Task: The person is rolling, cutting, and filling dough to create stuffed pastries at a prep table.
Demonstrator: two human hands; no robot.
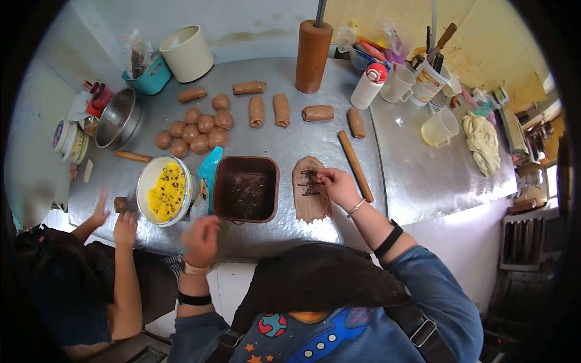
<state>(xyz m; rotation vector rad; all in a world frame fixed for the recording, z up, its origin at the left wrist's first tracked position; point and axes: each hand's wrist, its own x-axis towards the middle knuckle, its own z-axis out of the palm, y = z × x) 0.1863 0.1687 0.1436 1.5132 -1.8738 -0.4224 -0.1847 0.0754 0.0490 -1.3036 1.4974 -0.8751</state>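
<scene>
The fingers of my right hand (pixel 338 187) were drawn narrow over the far half of a flat, brown dough sheet (pixel 311 208) striped with dark strips (pixel 310 193); whether they pinched a piece, I could not tell. The sheet lay on the metal counter (pixel 396 181), its long side running near to far. My left hand (pixel 200 241), blurred, hung near the near edge with fingers partly curled; whether it held anything was unclear.

Just left of the sheet sat a brown square tin (pixel 246 189), dark bits inside, and left of that a white tub (pixel 166 190) of yellow filling. A rolling pin (pixel 355 166) slanted to the sheet's right. Farther off, rolled dough pieces (pixel 256 112) lay spread out beside clustered dough balls (pixel 199 143). A white bottle (pixel 368 88) with a red cap stood far right, and pale dough (pixel 482 142) rested beyond a clear measuring jug (pixel 440 127). At left, a co-worker's hands (pixel 125 228) worked near a small brown lump (pixel 120 204).
</scene>
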